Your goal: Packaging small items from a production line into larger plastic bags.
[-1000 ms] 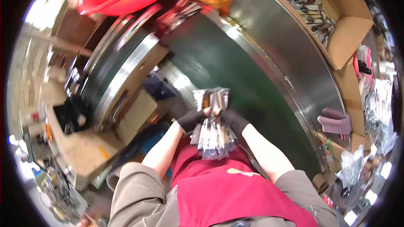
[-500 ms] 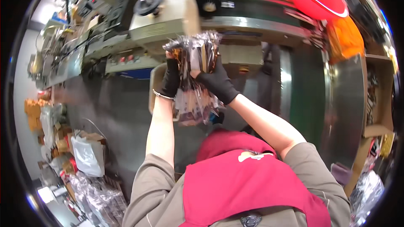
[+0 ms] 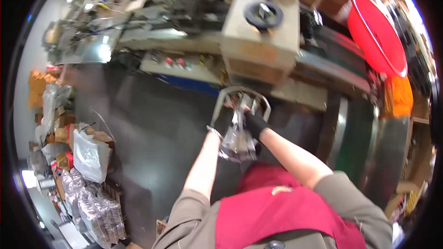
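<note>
A bundle of shiny plastic packets point(image 3: 238, 145) is between my hands, low over a pale-rimmed bin point(image 3: 266, 106). My right hand point(image 3: 255, 124), in a black fingerless glove, grips the bundle's right side with the thumb near its top. On the other side my left hand point(image 3: 225, 119), also gloved in dark cloth, holds the bundle; its fingers are partly hidden and blurred. A thin bracelet point(image 3: 213, 131) circles my left wrist. What the packets contain is too blurred to make out.
Ahead stands a beige machine point(image 3: 258, 48) with a dark handwheel point(image 3: 263, 16). A red basin point(image 3: 378, 34) and an orange bag point(image 3: 398, 97) are at the right. Stacked silvery packets point(image 3: 94, 212) and a white plastic bag point(image 3: 90, 157) lie at the left.
My hands have lowered the packets from in front of the machine to the bin, which now shows around them. The view has turned left, so the machine and basin appear further right.
</note>
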Demonstrator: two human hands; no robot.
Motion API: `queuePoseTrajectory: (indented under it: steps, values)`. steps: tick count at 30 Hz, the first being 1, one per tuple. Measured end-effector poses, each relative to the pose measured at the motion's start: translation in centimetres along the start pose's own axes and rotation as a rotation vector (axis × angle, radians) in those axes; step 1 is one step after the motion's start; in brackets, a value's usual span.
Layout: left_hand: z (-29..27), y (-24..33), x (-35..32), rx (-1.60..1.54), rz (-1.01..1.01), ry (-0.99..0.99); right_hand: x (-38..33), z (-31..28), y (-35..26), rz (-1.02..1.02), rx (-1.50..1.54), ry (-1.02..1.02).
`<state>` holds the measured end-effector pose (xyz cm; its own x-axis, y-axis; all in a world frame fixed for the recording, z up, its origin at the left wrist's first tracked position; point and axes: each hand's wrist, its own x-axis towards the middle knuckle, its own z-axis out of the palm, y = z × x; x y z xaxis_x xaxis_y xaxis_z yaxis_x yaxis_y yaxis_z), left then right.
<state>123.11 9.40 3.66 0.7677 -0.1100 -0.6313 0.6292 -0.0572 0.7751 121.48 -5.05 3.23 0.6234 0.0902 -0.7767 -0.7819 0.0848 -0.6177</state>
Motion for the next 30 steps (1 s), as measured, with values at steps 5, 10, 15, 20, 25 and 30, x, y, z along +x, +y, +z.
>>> queuePoseTrajectory:
  steps: [5,10,15,20,25,30]
  values:
    - [2.8,1.4,-5.5,0.908,0.673,0.075,1.8,-5.1,0.5,0.042,0.326,-0.366]
    - [5.2,-4.3,-5.0,1.355,0.284,0.247,-8.6,-12.0,-1.4,-0.217,-0.022,-0.317]
    - [4.0,-5.6,-2.0,1.436,0.267,0.139,-10.2,-25.8,5.8,-0.202,-0.027,-0.072]
    - [10.1,1.4,1.7,1.299,0.688,0.432,-12.7,-39.5,15.1,-0.735,-0.549,0.436]
    - [32.1,12.0,-1.8,0.82,0.692,-0.344,-16.2,-46.2,14.3,-0.181,0.713,0.423]
    - [48.6,13.2,1.9,1.425,1.09,-1.081,-18.9,-49.7,10.6,-0.274,0.764,0.483]
